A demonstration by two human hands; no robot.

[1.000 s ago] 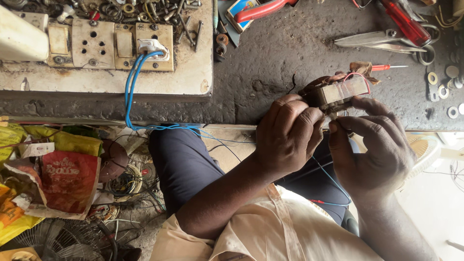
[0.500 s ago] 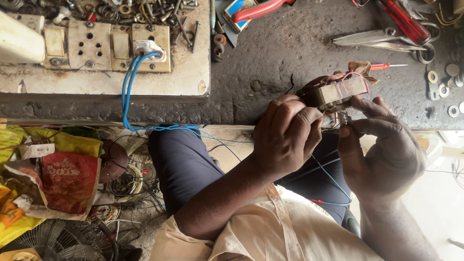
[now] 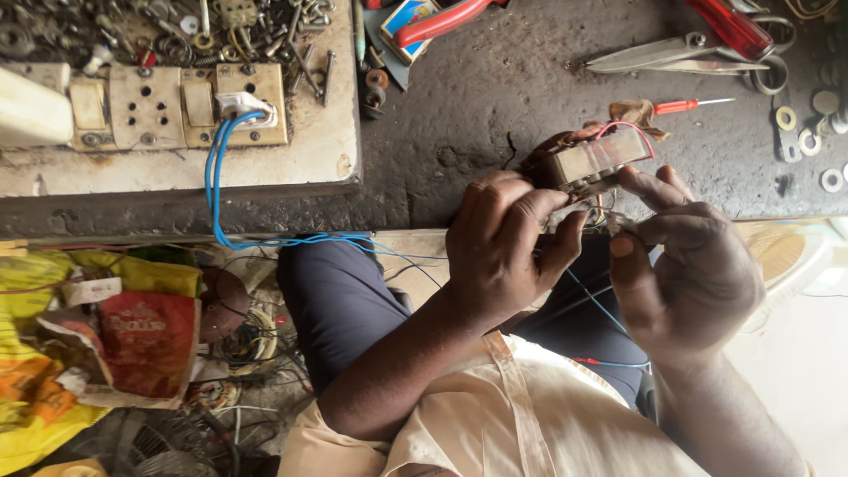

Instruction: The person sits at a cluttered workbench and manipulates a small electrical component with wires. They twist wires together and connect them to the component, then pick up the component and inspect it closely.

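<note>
My left hand (image 3: pixel 503 252) grips a small tan transformer (image 3: pixel 590 162) with a red wire looped over its top, holding it just above the edge of the dark workbench (image 3: pixel 477 106). Thin wires (image 3: pixel 601 215) hang from the transformer's underside. My right hand (image 3: pixel 693 269) is beside it on the right, thumb and fingers pinched on those wires. A thin blue wire (image 3: pixel 592 300) runs down between my hands over my dark trousers.
A switchboard (image 3: pixel 177 106) with a white plug and blue cable (image 3: pixel 216 185) sits on the left. Scissors (image 3: pixel 671 57), a red screwdriver (image 3: pixel 693 106), red-handled pliers (image 3: pixel 442 22), washers (image 3: pixel 808 137) and screws lie on the bench. Bags (image 3: pixel 115 344) and wire clutter cover the floor.
The transformer and both hands have shifted slightly left. My right fingers have closed in tighter on the wires under it.
</note>
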